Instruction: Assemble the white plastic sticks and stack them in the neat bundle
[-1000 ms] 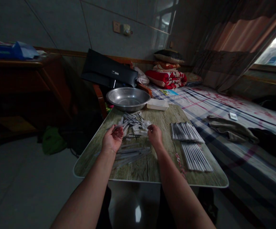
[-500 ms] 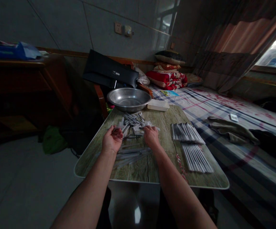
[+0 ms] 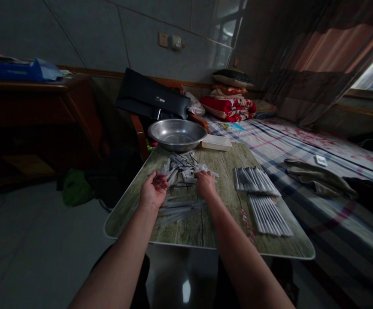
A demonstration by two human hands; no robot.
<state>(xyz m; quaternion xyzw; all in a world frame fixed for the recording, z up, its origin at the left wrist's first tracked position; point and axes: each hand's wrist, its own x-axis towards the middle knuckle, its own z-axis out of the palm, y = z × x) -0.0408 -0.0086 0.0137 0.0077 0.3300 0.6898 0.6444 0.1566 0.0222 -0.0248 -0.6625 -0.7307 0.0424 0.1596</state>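
My left hand is curled palm up around a thin plastic tube pointing sideways, and my right hand sits fingers down, maybe gripping nothing, by a messy pile of tubes on the counter.

Grey-green wood-grain tabletop, blue-and-white plaid bedsheet, red-and-white floral quilt, silver basin
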